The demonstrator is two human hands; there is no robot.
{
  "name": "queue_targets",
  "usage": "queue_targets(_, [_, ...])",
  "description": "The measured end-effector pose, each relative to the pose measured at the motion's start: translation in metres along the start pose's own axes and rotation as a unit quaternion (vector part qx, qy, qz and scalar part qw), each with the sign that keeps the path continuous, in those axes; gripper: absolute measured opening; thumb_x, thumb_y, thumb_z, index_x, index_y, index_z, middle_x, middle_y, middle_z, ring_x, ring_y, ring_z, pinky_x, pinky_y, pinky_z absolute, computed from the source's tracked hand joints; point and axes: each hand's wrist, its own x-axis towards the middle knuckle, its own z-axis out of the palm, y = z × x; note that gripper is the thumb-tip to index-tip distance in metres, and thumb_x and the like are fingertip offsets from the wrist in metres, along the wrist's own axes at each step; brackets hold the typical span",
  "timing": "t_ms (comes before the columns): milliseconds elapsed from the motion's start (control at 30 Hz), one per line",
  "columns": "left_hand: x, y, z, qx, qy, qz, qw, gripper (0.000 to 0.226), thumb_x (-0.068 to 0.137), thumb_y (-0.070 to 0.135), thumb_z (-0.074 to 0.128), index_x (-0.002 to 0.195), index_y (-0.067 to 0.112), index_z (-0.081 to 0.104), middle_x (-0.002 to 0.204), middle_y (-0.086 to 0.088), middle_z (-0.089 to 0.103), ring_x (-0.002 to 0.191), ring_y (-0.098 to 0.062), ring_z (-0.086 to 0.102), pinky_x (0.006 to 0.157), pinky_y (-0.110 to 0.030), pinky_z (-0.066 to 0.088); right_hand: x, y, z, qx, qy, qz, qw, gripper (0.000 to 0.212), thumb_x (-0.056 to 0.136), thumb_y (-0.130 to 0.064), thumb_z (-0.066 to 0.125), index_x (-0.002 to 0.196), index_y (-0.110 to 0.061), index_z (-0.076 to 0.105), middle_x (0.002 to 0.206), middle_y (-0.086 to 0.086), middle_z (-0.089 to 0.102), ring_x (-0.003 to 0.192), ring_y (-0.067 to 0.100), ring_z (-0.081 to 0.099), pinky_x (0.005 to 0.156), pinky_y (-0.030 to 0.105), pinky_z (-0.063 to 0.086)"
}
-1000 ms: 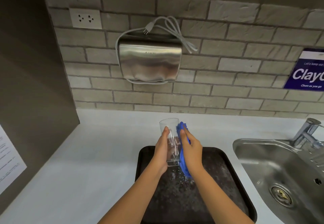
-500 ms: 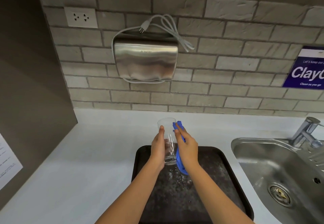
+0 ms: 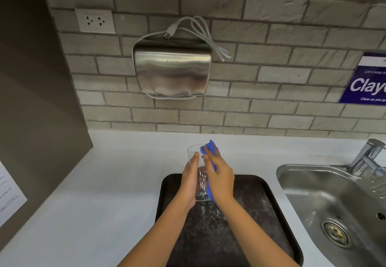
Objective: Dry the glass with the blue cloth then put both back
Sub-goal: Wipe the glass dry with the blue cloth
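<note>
A clear drinking glass (image 3: 194, 151) is held upright above the back edge of a dark tray (image 3: 269, 202). My left hand (image 3: 189, 181) wraps its left side. My right hand (image 3: 220, 174) presses the blue cloth (image 3: 211, 146) against the glass's right side, near the rim. Cloth pokes out above my fingers and below my palm; most of it is hidden under the hand. The tray surface below is wet with droplets.
A steel sink (image 3: 334, 208) with a tap (image 3: 368, 158) lies to the right. White counter (image 3: 104, 193) spreads to the left and behind. A steel hand dryer (image 3: 172, 72) hangs on the brick wall, a socket (image 3: 95, 21) at upper left.
My right hand with the cloth has slid up and across the glass toward the rim. The glass and left hand stay in about the same place.
</note>
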Motion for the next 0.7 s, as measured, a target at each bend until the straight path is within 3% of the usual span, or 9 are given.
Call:
queue_targets(67, [0.0,0.003,-0.003,-0.002,-0.004,0.004,1.0,0.051,0.094,0.062,0.049,0.127,0.028,0.067,0.116,-0.001,0.078,0.108,-0.017,0.073,0.093,-0.037,0.058,-0.006,0.003,0.006,-0.05,0.0,-0.029,0.998,0.026,0.095,-0.038,0.054,0.113,-0.057,0.059,0.125,-0.042,0.041,0.106,-0.014,0.051,0.082,0.001,0.037])
queue_targets(167, [0.001,-0.001,-0.009,-0.028,0.008,-0.016,0.999,0.043,0.094,0.065,0.047,0.119,0.035,0.065,0.098,0.001,0.082,0.092,-0.015,0.078,0.066,-0.027,0.063,0.003,0.001,0.001,0.026,-0.008,0.014,1.0,0.026,0.096,-0.037,0.053,0.103,-0.062,0.059,0.127,-0.034,0.054,0.106,-0.018,0.055,0.089,0.006,0.04])
queue_targets(267, [-0.001,-0.005,-0.007,-0.08,0.013,-0.054,0.995,0.048,0.091,0.066,0.05,0.122,0.032,0.062,0.11,-0.012,0.079,0.101,-0.029,0.076,0.082,-0.043,0.062,0.013,-0.004,-0.004,0.056,-0.013,0.041,0.998,0.022,0.097,-0.036,0.052,0.105,-0.056,0.059,0.137,-0.017,0.056,0.106,-0.016,0.055,0.092,0.007,0.04])
queue_targets(333, [0.0,-0.003,-0.006,-0.142,0.002,-0.065,0.988,0.058,0.087,0.065,0.055,0.126,0.023,0.067,0.119,-0.016,0.075,0.109,-0.031,0.073,0.09,-0.046,0.06,0.009,-0.006,-0.002,0.05,-0.041,0.021,0.998,0.025,0.096,-0.036,0.053,0.107,-0.056,0.062,0.135,-0.031,0.051,0.116,-0.012,0.052,0.099,0.012,0.04])
queue_targets(400, [0.003,0.001,-0.01,-0.17,-0.018,-0.06,0.983,0.065,0.086,0.065,0.054,0.129,0.017,0.067,0.125,-0.014,0.073,0.115,-0.027,0.07,0.092,-0.041,0.057,-0.003,-0.002,0.004,-0.02,-0.062,-0.013,0.998,0.027,0.096,-0.04,0.052,0.112,-0.061,0.058,0.128,-0.047,0.041,0.119,-0.019,0.046,0.093,0.003,0.038])
queue_targets(467, [0.006,0.003,-0.016,-0.15,-0.037,-0.055,0.986,0.064,0.093,0.064,0.047,0.132,0.017,0.065,0.125,-0.013,0.073,0.115,-0.027,0.07,0.09,-0.038,0.056,-0.009,0.001,0.007,-0.061,-0.061,-0.031,0.996,0.027,0.095,-0.043,0.051,0.112,-0.062,0.056,0.133,-0.041,0.04,0.117,-0.019,0.046,0.091,0.003,0.041])
queue_targets(533, [0.008,0.003,-0.019,-0.122,-0.035,-0.056,0.99,0.058,0.094,0.064,0.045,0.129,0.022,0.063,0.116,-0.015,0.077,0.106,-0.029,0.074,0.079,-0.039,0.062,0.0,-0.005,0.003,0.044,-0.053,0.03,0.997,0.026,0.096,-0.04,0.051,0.105,-0.063,0.059,0.137,-0.024,0.053,0.107,-0.014,0.057,0.091,0.013,0.049])
queue_targets(600, [0.006,0.002,-0.016,-0.123,-0.028,-0.069,0.99,0.054,0.093,0.065,0.046,0.127,0.025,0.06,0.109,-0.014,0.079,0.1,-0.03,0.076,0.077,-0.043,0.064,0.016,-0.012,-0.002,0.142,-0.035,0.082,0.986,0.026,0.098,-0.037,0.05,0.1,-0.06,0.06,0.138,-0.012,0.057,0.098,-0.018,0.058,0.089,0.009,0.047])
queue_targets(700, [0.006,0.003,-0.012,-0.165,-0.027,-0.075,0.983,0.061,0.088,0.066,0.052,0.127,0.021,0.066,0.113,-0.017,0.077,0.102,-0.032,0.075,0.083,-0.045,0.062,0.017,-0.016,0.0,0.105,-0.05,0.066,0.991,0.026,0.098,-0.036,0.051,0.101,-0.061,0.06,0.136,-0.027,0.053,0.102,-0.02,0.055,0.09,0.007,0.041])
